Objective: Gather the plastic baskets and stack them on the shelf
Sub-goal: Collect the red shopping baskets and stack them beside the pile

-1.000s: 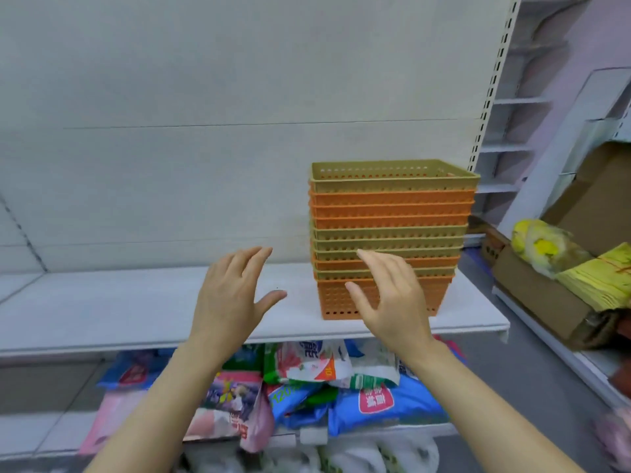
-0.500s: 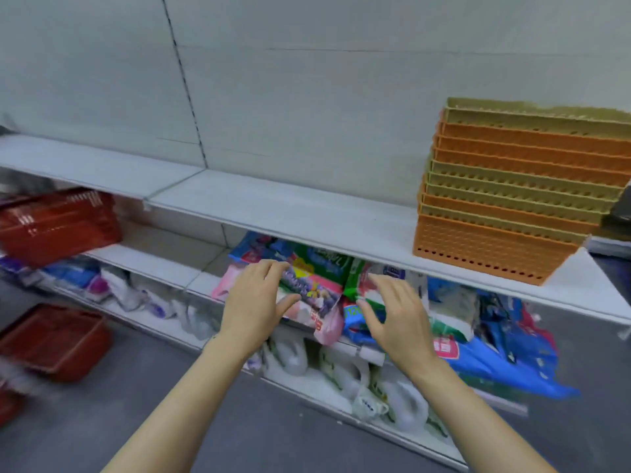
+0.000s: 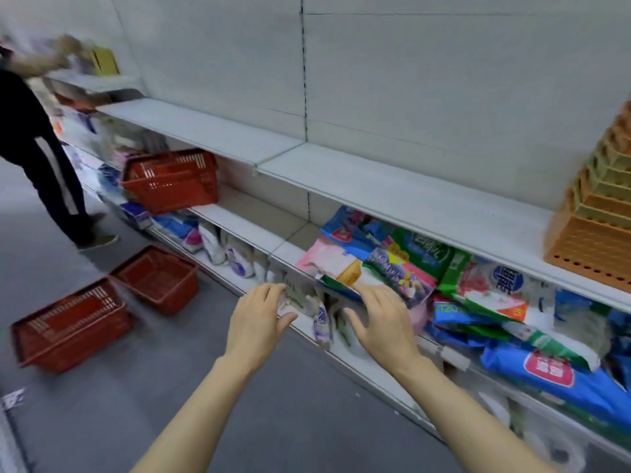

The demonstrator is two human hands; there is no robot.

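Observation:
A stack of orange and olive plastic baskets (image 3: 596, 230) stands on the white shelf (image 3: 392, 189) at the far right edge of the head view. A red basket (image 3: 170, 180) sits on a lower shelf to the left. Two more red baskets (image 3: 155, 278) (image 3: 70, 327) lie on the grey floor at lower left. My left hand (image 3: 257, 320) and my right hand (image 3: 382, 322) hover side by side in mid-air in front of the lower shelves, fingers spread and holding nothing.
Colourful packaged goods (image 3: 403, 268) crowd the lower shelves under the white shelf. A person in dark clothes (image 3: 30, 148) stands at the far left beside the shelving. Grey floor (image 3: 136, 404) stretches between me and the red baskets.
The view has swung left, away from the orange stack, which slid to the right edge. The red baskets and the person came into sight. Both hands stayed empty and dropped lower.

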